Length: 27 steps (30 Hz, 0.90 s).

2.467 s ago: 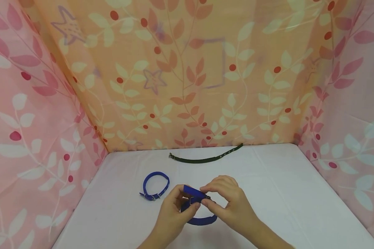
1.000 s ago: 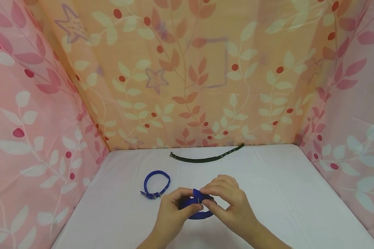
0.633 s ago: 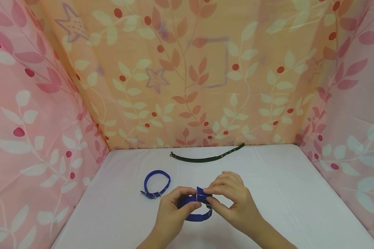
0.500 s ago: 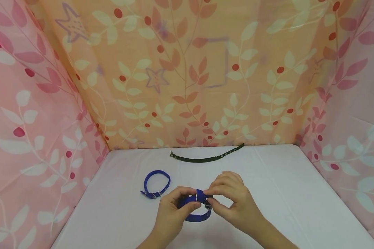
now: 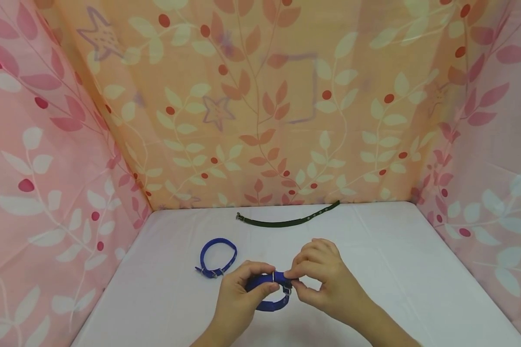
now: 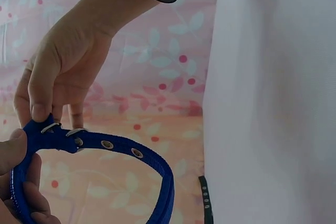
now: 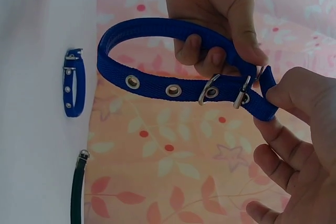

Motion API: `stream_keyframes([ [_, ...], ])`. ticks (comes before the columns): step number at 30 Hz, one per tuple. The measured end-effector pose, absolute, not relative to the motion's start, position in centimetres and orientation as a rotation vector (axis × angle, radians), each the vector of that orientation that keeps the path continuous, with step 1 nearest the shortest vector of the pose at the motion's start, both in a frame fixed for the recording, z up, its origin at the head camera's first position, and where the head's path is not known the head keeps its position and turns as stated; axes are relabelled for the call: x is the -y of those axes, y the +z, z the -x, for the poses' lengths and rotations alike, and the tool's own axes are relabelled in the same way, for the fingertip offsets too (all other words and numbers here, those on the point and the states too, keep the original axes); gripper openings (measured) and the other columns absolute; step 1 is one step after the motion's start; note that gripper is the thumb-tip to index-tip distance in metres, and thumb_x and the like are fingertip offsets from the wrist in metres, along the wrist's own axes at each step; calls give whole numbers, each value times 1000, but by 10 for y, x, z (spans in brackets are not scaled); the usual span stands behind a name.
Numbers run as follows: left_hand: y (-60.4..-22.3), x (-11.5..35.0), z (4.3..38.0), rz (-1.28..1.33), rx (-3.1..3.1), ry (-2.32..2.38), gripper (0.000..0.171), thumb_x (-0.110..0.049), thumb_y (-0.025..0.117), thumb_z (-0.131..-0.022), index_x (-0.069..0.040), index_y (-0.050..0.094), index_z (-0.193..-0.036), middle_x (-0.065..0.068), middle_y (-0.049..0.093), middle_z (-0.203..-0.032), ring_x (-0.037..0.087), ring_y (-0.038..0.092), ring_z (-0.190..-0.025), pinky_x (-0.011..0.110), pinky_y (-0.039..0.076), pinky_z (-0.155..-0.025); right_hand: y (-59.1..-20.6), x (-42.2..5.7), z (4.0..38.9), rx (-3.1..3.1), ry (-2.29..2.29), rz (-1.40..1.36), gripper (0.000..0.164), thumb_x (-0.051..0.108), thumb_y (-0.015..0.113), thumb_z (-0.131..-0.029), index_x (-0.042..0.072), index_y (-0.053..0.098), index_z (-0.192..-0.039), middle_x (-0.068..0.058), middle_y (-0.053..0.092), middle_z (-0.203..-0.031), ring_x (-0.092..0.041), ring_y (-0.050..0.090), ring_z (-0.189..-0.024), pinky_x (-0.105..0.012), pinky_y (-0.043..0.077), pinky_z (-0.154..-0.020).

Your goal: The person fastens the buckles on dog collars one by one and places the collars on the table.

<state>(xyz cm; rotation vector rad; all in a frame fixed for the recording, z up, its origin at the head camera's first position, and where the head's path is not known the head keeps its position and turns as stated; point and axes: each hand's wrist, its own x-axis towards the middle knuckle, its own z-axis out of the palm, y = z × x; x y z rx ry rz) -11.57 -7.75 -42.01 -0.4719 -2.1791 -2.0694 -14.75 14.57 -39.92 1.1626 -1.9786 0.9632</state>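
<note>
Both hands hold a blue collar (image 5: 272, 305) with metal eyelets, bent into a loop above the table. My left hand (image 5: 241, 293) pinches its band between thumb and fingers, beside a metal keeper ring (image 5: 273, 276). With thumb and forefinger, my right hand (image 5: 323, 279) pinches the strap close to the buckle. In the right wrist view the buckle (image 7: 242, 94) and a D-ring (image 7: 209, 88) sit on the band, and the short strap end (image 7: 268, 83) lies under the right thumb. The left wrist view shows the collar's eyelets (image 6: 107, 144) and the right hand's fingers over the strap.
A second blue collar (image 5: 203, 252), buckled into a ring, lies on the white table (image 5: 156, 299) left of the hands. Farther back, a dark green collar (image 5: 273, 224) is stretched out near the rear edge. Floral curtains (image 5: 260, 96) enclose the back and sides.
The strap end that stuck up between the fingers now lies down along the band at the keeper ring. The right hand has shifted slightly right; the left hand keeps its grip.
</note>
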Motion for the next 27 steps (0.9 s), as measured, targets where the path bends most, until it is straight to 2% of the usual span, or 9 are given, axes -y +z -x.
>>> stream_keyframes([
  [7,-419,77,115,458,2202,-2065,23,-16,83,-86,-17,77,-107,5,71,-105,21,73,-95,29,60,-86,-398,-145,146,2012,924,-1170,35,5,84,-71,30,76,-94,20,62,-93,-8,53,-97,-46,34,-103],
  [12,-419,77,116,447,2222,-2063,23,-18,84,-85,-18,77,-107,5,71,-105,20,73,-95,28,60,-85,-398,-146,144,2107,960,-1153,34,8,86,-76,32,76,-98,21,63,-94,-6,54,-99,-43,33,-104],
  [19,-418,78,117,418,2272,-2070,25,-24,85,-85,-19,76,-108,4,71,-107,20,73,-96,27,60,-85,-398,-148,142,2221,1080,-1069,29,18,86,-83,31,73,-105,23,68,-99,-5,57,-104,-35,36,-103],
  [27,-418,80,116,462,2288,-2063,26,-23,85,-86,-19,74,-109,4,71,-109,20,72,-97,28,60,-84,-401,-145,142,2233,1187,-1043,23,23,84,-87,31,72,-104,20,68,-100,-5,60,-105,-28,39,-103],
])
